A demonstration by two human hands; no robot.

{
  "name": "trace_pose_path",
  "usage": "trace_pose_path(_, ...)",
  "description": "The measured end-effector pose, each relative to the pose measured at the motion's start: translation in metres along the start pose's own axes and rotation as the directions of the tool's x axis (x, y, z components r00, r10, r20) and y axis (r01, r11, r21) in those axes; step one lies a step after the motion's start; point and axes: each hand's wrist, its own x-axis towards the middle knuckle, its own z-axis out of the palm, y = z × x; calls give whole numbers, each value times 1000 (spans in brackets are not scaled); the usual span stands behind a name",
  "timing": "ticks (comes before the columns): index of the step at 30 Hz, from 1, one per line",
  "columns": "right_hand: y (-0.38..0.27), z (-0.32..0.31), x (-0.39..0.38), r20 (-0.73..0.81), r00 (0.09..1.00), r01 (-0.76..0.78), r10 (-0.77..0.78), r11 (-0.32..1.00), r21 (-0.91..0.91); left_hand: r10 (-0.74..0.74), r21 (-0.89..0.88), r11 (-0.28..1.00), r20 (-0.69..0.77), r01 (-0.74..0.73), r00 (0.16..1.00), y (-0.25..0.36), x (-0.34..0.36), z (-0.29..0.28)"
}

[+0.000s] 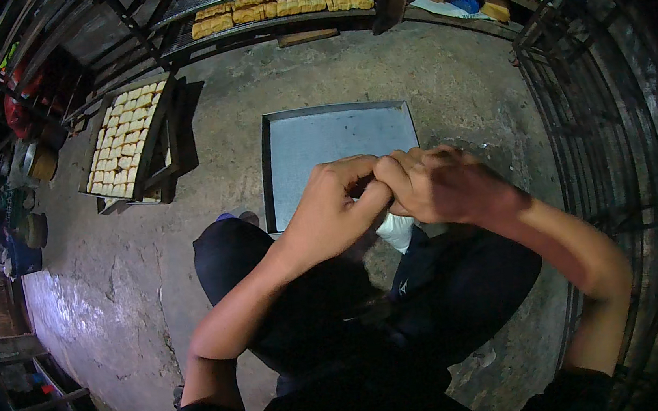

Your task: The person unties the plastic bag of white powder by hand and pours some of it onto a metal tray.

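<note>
My left hand [339, 204] and my right hand [446, 184] meet in front of me, above the near right part of a metal baking tray [324, 154]. The fingers of both are closed in a pinch, thumbs and forefingers touching. Just beneath them hangs a small white bag [396, 232], bulging at the bottom. Its top runs up into the fingers, which hide it. On the floor, the shallow rectangular tray has dark raised sides and a bare pale grey bottom. My arms and dark-clothed knees cover its near edge.
To the left, a tray of pale dough pieces in rows [126, 142] lies on another tray. Metal shelves at the back carry golden loaves [278, 10]. A dark metal rack [601, 147] stands along the right. Pots [41, 162] and shelving line the left side.
</note>
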Motion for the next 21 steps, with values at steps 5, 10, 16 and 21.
trace_pose_path(5,-2,-12,-1,7,1000,-18,19,998,-59,-31,-29,999,-29,30,999,7,1,0)
trace_pose_path(10,-4,-15,3,-35,996,-83,88,989,123,-64,-167,984,-46,56,997,13,1,-2)
trace_pose_path(16,-6,-4,5,-78,966,-185,247,869,460,-57,-156,987,-46,50,997,6,2,-5)
trace_pose_path(21,0,21,1,-150,941,-149,303,769,622,-46,-48,998,-5,46,999,0,3,-10)
